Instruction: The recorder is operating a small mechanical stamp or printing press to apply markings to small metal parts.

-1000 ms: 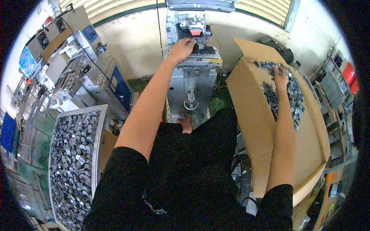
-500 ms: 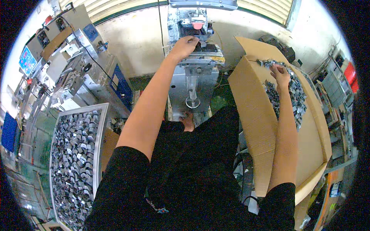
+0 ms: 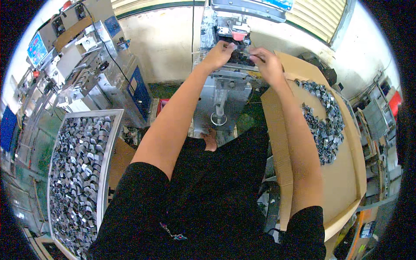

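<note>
Left hand [image 3: 219, 55] and right hand [image 3: 268, 66] are held at machine [image 3: 236, 97], grip can't be told, parts carton [image 3: 340, 182] set alongside, presumably for short reach.

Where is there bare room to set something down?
In the box: bare cardboard between the pile and near wall, plus a smaller patch inside the pile's curve. Crowded: the tray, full of pieces, and the machine bed, between left hand and right hand.

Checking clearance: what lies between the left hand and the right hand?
In the head view, the machine's dark work area lies between the left hand and the right hand; finer details are too blurred to tell.
</note>
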Available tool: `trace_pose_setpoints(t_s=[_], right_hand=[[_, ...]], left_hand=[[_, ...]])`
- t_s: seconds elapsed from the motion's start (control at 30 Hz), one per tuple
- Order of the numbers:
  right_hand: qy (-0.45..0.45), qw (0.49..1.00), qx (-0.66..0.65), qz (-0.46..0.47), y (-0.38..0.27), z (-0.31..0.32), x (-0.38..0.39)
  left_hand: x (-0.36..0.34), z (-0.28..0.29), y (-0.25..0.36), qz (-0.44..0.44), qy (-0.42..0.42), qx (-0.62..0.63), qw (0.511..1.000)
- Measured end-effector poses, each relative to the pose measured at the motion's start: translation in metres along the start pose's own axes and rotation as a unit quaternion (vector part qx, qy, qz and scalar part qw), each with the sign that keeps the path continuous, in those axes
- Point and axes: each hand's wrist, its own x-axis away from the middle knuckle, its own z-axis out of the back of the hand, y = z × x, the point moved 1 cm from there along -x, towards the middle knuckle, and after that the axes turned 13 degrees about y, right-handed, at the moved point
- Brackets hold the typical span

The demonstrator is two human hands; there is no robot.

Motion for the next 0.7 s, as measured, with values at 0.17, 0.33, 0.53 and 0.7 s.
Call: trace_pose_setpoints(t_s=[0.17, 0.33, 0.53, 0.7], right_hand=[[-0.049, 0.998, 0.045, -0.021, -0.005, -0.025, -0.007], [-0.088, 0.989, 0.109, 0.039, -0.018, -0.024, -0.010], [-0.153, 0.959, 0.231, -0.061, -0.041, -0.024, -0.007], [-0.155, 0.972, 0.068, -0.164, -0.036, -0.002, -0.005]], left_hand=[[-0.005, -0.002, -0.003, 0.034, 0.003, 0.013, 0.999], [-0.005, 0.000, -0.002, 0.006, -0.001, -0.019, 1.000], [-0.003, 0.000, -0.001, 0.013, 0.021, 0.011, 1.000], [-0.004, -0.002, 0.000, 0.058, 0.058, 0.058, 0.995]])
